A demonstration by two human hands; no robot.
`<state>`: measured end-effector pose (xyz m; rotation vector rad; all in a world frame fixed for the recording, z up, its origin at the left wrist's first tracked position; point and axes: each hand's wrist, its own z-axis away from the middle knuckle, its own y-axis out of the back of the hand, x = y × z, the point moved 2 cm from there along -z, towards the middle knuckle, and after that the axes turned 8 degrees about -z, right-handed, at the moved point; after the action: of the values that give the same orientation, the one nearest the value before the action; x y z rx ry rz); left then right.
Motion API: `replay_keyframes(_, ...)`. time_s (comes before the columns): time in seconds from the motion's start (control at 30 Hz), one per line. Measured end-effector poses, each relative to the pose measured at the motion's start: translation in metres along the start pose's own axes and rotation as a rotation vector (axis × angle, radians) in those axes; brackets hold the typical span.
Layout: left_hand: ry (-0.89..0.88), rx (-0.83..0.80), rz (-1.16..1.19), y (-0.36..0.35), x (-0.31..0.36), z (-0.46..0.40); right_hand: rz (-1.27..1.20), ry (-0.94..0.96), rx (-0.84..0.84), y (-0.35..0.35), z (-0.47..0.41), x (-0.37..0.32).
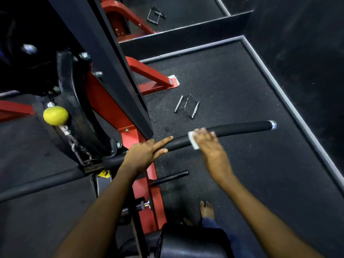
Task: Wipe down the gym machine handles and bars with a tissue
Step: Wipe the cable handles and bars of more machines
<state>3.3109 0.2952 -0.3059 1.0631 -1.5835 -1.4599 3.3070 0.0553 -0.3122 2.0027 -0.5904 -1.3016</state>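
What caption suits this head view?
Right hand presses a white tissue on the padded pull-down bar; left hand steadies it.

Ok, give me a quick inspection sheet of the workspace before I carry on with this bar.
Surface: dark speckled rubber floor, grey edging along the right.
Job's things: black padded bar runs left to right; white tissue pressed on its middle.
Clutter: metal V-grip handle on the floor; a second handle farther off.
Grippers: left hand holds the bar, index finger straight along it; right hand presses the tissue, fingers flat.
Cables: cable with yellow ball stopper clipped to the bar.
Surroundings: red and black machine frame; bare foot below.
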Motion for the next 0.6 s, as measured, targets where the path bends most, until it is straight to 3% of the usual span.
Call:
replay_keyframes(0.1, 0.013, -0.010, -0.001, -0.001, 0.001, 0.000, 0.100, -0.318, 0.134, 0.039, 0.000, 0.052)
replay_keyframes(0.2, 0.019, -0.029, -0.001, -0.002, 0.000, 0.000, 0.191, -0.430, 0.154, 0.037, -0.011, 0.044)
replay_keyframes(0.33, 0.006, -0.056, 0.014, -0.002, 0.001, 0.000, 0.030, -0.081, -0.114, -0.018, -0.021, -0.041)
replay_keyframes(0.4, 0.004, -0.073, 0.015, 0.001, 0.001, 0.000, 0.048, 0.051, -0.173, -0.029, -0.025, -0.050)
replay_keyframes(0.6, 0.023, -0.087, 0.001, -0.001, 0.000, 0.001, 0.216, -0.437, -0.076, 0.051, -0.040, 0.065)
